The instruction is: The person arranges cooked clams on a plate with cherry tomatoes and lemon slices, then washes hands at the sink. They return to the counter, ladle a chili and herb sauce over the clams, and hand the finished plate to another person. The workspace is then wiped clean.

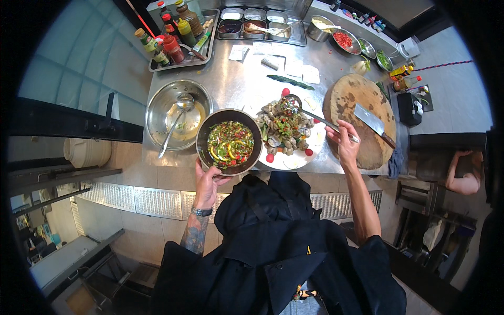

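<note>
My left hand (207,183) grips the near rim of a dark bowl (201,155), tilted a little towards me. Inside it is a sauce (231,136) with lemon slices, chopped herbs and red pepper bits. My right hand (345,142) holds the handle of a metal ladle (321,119). The ladle's bowl, with sauce in it, is over the far side of a heap of clams (289,141). Those clams lie on a round white plate (262,161), some of them covered with chopped red and green bits. Radishes (269,158) and pale slices (291,162) ring the heap.
Left stands a steel mixing bowl (152,130) with a spoon (173,128). A cleaver (369,119) lies on a round wooden chopping block (342,98) at right. Behind are a tray of sauce bottles (214,23), seasoning tins (254,33), and bowls of chopped red pepper (343,40). Someone's arm (464,181) shows far right.
</note>
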{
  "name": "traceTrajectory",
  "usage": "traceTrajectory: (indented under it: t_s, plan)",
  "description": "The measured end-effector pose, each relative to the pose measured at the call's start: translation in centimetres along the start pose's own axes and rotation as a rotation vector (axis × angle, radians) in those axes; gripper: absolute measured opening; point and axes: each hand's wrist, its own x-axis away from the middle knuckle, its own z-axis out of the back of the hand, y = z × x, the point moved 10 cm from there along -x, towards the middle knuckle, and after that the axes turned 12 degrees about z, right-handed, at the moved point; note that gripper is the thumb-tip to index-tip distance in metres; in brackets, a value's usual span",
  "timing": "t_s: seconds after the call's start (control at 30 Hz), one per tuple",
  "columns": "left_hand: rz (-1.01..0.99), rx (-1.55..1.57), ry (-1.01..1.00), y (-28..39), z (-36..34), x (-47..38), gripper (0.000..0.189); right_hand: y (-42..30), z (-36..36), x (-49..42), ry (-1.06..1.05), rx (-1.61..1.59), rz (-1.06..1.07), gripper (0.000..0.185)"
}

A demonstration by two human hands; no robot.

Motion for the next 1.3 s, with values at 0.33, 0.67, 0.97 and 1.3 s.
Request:
traceTrajectory:
  t_s: [0.33,0.67,0.97,1.3]
  plan:
    - [-0.02,0.039,-0.015,0.3,0.4,0.2,0.072,0.9,-2.2,-0.4,-0.158,-0.024,0.136,0.021]
    - [-0.006,-0.009,0.001,0.7,-1.3,0.0,0.063,-8.0,-7.1,5.5,-0.695,0.792,0.888,0.017]
    - [0.0,-0.039,-0.056,0.8,-3.1,-0.4,0.068,-13.5,-11.5,10.1,-0.727,0.402,0.844,0.019]
    - [-0.039,0.015,-0.1,2.0,-4.8,0.1,0.067,-11.6,-12.6,11.6,-0.67,0.356,0.657,0.023]
